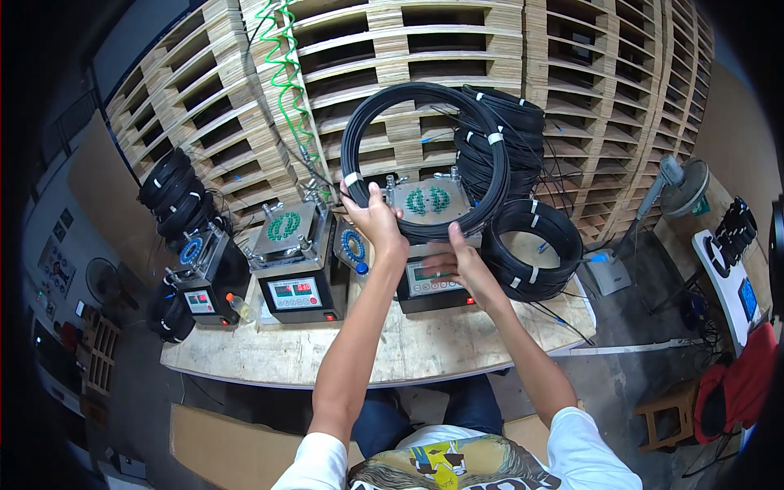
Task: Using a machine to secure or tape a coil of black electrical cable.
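Our left hand (374,214) grips the black cable coil (425,159) at its 7 o'clock; right hand (452,260) pinches the bottom strand. Coil stands upright over the middle machine (431,245), 12 o'clock from both hands.

the large black ring of coiled cable (425,159) looks like smooth plastic sheathing with a faint sheen, bound with white tape. the pale bench top (408,347) is raw chipboard or plywood, matt and rough, worn along its front edge. the square top plates of the grey box-shaped machines (296,261) read as brushed metal, dully glossy. the stacked pale pallets (457,49) behind are unfinished pressed wood, coarse. the green spiral hose (286,73) is glossy plastic.
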A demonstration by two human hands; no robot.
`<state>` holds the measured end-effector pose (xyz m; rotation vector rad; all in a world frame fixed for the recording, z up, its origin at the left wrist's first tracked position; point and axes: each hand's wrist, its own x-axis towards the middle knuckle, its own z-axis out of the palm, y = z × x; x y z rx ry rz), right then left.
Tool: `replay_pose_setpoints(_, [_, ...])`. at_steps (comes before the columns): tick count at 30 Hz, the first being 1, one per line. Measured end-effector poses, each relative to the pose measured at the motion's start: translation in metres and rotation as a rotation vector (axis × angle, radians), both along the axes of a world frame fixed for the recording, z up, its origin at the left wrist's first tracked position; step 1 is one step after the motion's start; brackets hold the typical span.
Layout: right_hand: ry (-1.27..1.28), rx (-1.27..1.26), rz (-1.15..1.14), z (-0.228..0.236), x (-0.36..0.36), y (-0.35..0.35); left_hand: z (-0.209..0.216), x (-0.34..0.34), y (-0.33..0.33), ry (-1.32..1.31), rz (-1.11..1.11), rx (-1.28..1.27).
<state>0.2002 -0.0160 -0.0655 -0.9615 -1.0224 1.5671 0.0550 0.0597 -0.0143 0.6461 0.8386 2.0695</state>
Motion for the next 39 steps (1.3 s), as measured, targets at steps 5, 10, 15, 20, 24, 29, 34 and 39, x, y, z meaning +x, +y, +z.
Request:
replay_pose_setpoints(5, [0.499,0.088,-0.348,-0.016,-0.015,0.034,-0.027,0.021,-0.012,-0.089,-0.035,0.01])
replay_pose_setpoints(10, [0.674,0.172,-0.633,-0.018,0.005,0.059,-0.064,0.02,-0.022,-0.145,-0.084,0.018])
replay_pose_setpoints(15, [0.548,0.174,-0.477,-0.043,0.039,0.061,-0.089,-0.029,-0.017,-0.12,-0.221,-0.043])
replay_pose_setpoints(20, [0.353,0.208,-0.318,-0.044,0.066,0.049,-0.076,-0.078,-0.015,0.309,-0.275,-0.083])
replay_pose_setpoints(24, [0.089,0.273,-0.289,-0.031,0.077,0.061,-0.072,-0.083,-0.01,0.487,-0.35,-0.11])
replay_pose_setpoints(29, [-0.146,0.296,-0.319,-0.025,0.085,0.096,-0.09,-0.082,-0.001,0.747,-0.205,-0.092])
replay_pose_setpoints(34, [-0.249,0.293,-0.28,-0.048,0.088,0.134,-0.111,-0.075,-0.001,0.821,-0.101,-0.18])
replay_pose_setpoints(39, [-0.411,0.344,-0.326,-0.077,0.091,0.148,-0.138,-0.078,0.025,1.014,0.113,-0.133])
